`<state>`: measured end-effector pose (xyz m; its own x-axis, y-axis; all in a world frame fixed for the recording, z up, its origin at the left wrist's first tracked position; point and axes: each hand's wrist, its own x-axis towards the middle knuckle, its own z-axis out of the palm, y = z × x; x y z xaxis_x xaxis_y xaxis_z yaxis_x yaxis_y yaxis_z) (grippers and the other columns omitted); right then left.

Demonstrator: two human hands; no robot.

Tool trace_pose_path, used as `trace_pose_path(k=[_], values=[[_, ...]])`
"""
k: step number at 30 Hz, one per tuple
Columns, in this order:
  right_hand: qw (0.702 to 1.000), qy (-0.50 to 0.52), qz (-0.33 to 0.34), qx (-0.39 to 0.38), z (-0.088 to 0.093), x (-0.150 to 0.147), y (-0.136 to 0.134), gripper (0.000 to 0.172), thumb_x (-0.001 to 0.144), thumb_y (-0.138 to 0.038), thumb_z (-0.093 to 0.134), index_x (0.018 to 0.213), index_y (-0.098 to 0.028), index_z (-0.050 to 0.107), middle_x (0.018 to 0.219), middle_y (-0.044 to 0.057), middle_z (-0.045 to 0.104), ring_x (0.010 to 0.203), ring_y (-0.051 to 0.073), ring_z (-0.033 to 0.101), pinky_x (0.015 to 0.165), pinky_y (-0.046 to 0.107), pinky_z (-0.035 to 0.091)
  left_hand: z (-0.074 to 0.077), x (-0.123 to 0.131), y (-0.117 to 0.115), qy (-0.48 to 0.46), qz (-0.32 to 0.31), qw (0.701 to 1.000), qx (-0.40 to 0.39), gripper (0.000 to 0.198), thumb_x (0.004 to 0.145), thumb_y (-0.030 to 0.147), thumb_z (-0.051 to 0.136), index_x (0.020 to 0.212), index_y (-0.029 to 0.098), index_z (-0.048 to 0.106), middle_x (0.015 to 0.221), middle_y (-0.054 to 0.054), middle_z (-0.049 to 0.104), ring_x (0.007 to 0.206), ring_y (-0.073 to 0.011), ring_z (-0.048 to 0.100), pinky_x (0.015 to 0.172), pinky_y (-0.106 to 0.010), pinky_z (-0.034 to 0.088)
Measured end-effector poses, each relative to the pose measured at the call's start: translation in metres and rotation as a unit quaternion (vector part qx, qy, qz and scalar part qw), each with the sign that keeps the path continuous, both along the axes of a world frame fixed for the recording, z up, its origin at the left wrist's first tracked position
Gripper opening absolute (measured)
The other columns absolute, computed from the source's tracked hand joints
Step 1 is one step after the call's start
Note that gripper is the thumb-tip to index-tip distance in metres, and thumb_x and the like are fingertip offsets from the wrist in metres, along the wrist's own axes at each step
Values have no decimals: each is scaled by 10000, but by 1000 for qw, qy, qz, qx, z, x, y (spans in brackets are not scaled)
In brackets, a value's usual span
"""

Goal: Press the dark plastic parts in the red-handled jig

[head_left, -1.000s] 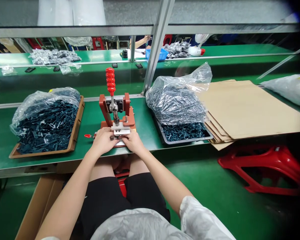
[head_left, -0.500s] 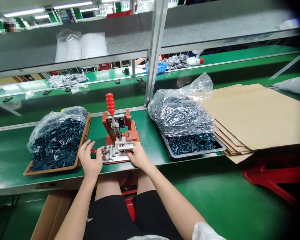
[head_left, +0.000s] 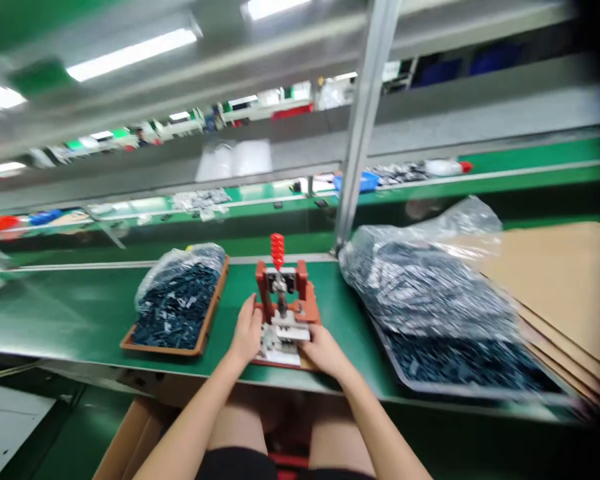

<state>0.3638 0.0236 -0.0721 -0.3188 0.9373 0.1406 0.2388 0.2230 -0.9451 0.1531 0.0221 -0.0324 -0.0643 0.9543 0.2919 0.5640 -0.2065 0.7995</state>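
Observation:
A red-framed bench toggle press [head_left: 283, 297] with a red ribbed handle [head_left: 277, 250] stands on the green bench, its steel jig plate [head_left: 280, 353] at the front. My left hand [head_left: 247, 331] is raised beside the press's left side, fingers apart, holding nothing I can see. My right hand [head_left: 323, 351] rests on the front right of the press base, next to the jig. Its fingers hide part of the base, and motion blur softens the details.
A wooden tray [head_left: 203, 343] of dark parts in a plastic bag lies left of the press. A metal tray [head_left: 430, 387] with a bulging bag of parts lies right, beside stacked cardboard sheets [head_left: 560, 280]. A cardboard box [head_left: 130, 433] sits below the bench edge.
The view has swung upward and tilted. My left hand has lifted off the jig and moved up beside the press, while my right hand stays near the jig's front right.

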Motion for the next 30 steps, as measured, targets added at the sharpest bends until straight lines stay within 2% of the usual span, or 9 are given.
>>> trace_pose_path(k=[3,7,9,13,17,21,26,28,30], values=[[1000,-13,7,-23,-5,1,8,389,745,-326,568,1003,-139,792,1077,116,790,1015,314,737,960,413,556,46,18,15,-135,33,987,77,594,1009,535,337,1461,166,449,1565,-170,450,1487,-257,383,1267,-453,257],[998,-43,-33,-29,-16,2,20,407,668,-501,580,825,-195,798,909,110,803,919,359,752,876,433,592,121,58,16,-258,-109,953,118,580,973,445,500,1489,206,382,1465,-170,532,1282,-256,576,1117,-449,454],[997,-49,-44,-34,-18,3,20,399,632,-535,579,751,-211,779,827,110,796,850,365,754,817,436,603,138,72,3,-260,-144,947,121,550,948,421,546,1438,205,422,1272,-147,638,1068,-231,653,984,-427,530],[998,-56,-33,-23,-16,5,15,313,594,-460,579,695,-221,754,768,115,782,787,354,743,744,405,601,123,80,-35,-152,-100,960,214,334,972,494,456,1131,222,567,1044,-128,658,961,-245,625,945,-455,516],[996,-81,-35,-26,-10,5,12,308,603,-436,543,693,-220,743,756,108,779,767,351,736,725,399,590,97,73,-50,-85,-93,956,265,452,1002,568,288,1139,226,549,1116,-161,648,1052,-285,598,1062,-536,419],[994,-95,-47,-4,-11,4,13,297,597,-454,510,643,-229,698,769,106,780,814,348,743,793,409,587,113,69,-22,-69,-120,954,266,539,998,630,234,1054,224,585,949,-128,690,927,-256,628,1114,-538,364],[989,-108,-95,36,-19,3,9,444,696,-582,528,823,-211,736,863,116,790,834,331,749,760,406,600,157,72,26,-144,-138,976,82,543,1004,634,280,1070,199,597,773,-46,668,787,-202,618,888,-411,520],[984,-104,-119,81,-23,0,4,458,730,-592,535,886,-214,742,937,123,784,890,329,747,810,420,603,156,69,32,-130,-124,978,102,499,1021,573,288,1081,203,617,893,-70,700,878,-213,634,911,-414,518],[979,-100,-128,125,-26,-3,-2,440,752,-571,542,931,-227,750,1019,121,771,980,330,737,891,436,593,136,57,28,-101,-69,976,179,450,1032,500,299,1096,212,639,1067,-110,704,1041,-241,628,1004,-448,486]])
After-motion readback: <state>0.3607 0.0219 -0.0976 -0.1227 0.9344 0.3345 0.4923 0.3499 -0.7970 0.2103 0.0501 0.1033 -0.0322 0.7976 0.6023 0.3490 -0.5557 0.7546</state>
